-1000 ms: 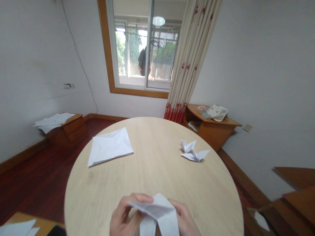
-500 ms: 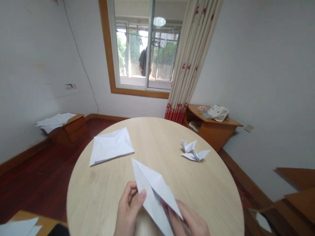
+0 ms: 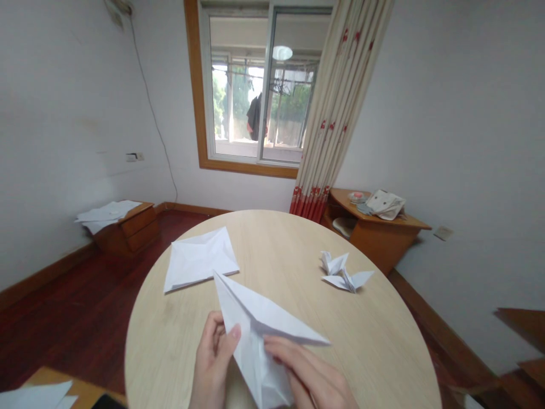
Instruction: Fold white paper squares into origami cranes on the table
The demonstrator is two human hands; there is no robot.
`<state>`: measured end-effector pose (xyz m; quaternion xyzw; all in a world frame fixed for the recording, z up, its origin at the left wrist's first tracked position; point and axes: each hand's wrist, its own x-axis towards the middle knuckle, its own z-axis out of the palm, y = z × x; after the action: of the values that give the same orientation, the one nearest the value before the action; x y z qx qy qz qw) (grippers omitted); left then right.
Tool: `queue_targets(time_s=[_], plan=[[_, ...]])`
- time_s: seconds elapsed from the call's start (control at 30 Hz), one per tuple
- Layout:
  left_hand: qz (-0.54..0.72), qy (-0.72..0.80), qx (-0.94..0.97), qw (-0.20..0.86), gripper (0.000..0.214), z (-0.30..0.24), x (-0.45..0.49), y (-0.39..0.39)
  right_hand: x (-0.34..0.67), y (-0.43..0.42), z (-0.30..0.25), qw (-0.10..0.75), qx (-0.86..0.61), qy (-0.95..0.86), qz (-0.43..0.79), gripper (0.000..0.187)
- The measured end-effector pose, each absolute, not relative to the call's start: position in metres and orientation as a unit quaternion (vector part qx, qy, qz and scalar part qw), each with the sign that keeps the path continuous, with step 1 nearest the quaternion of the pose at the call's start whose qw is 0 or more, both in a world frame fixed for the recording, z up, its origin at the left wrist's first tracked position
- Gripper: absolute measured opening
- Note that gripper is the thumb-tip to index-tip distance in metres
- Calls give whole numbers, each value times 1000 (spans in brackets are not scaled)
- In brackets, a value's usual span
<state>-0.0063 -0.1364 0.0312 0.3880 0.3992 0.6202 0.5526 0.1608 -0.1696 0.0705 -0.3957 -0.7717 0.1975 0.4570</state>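
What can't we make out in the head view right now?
All head view:
- Underside of the folded paper: faces away from the camera.
- Left hand: some fingers hidden by the folded paper; wrist cut off by the bottom edge.
- Flat white paper: layers too fine to count.
- Dark object, lower left: cut off by the bottom edge, unidentifiable.
- Pinkish-red item on the corner desk: too small to identify.
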Motion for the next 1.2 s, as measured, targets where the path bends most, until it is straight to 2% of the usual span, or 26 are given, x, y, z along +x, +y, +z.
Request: queue_targets(time_s=[0.13,0.17,0.3,0.37,0.43,0.5,0.57,0.67,0.77,0.93,1.03,1.13,1.2], plan=[[597,347,382,615,37,38,-14,-122,160,-133,91,375,-466,-767,234,26],[592,330,382,628,40,42,-18,-114,156,-118,96,360,-464,-776,230,29],[615,272,363,645,52,66,-45,-60,119,-42,107,257,-408,-852,203,88],[610,256,373,651,52,77,-67,-25,92,-3,108,193,-425,-866,179,111],[602,287,413,620,49,82,-91,12,63,34,105,149,-437,-873,158,122],[572,389,506,515,47,80,-116,47,37,67,96,126,-453,-869,152,133],[548,442,532,471,48,69,-137,75,18,91,77,99,-474,-858,170,135],[506,534,561,379,55,41,-161,99,7,109,38,50,-493,-847,195,127],[451,614,594,258,64,5,-175,104,8,104,0,49,-487,-848,203,96],[305,654,675,154,37,-33,-186,104,22,84,-14,138,-468,-857,165,71],[237,651,712,116,54,-32,-189,107,56,73,4,202,-460,-854,134,55],[218,645,729,70,67,-17,-186,109,130,55,25,271,-484,-828,86,51],[242,636,732,1,71,-1,-175,107,195,37,34,392,-536,-748,-13,44]])
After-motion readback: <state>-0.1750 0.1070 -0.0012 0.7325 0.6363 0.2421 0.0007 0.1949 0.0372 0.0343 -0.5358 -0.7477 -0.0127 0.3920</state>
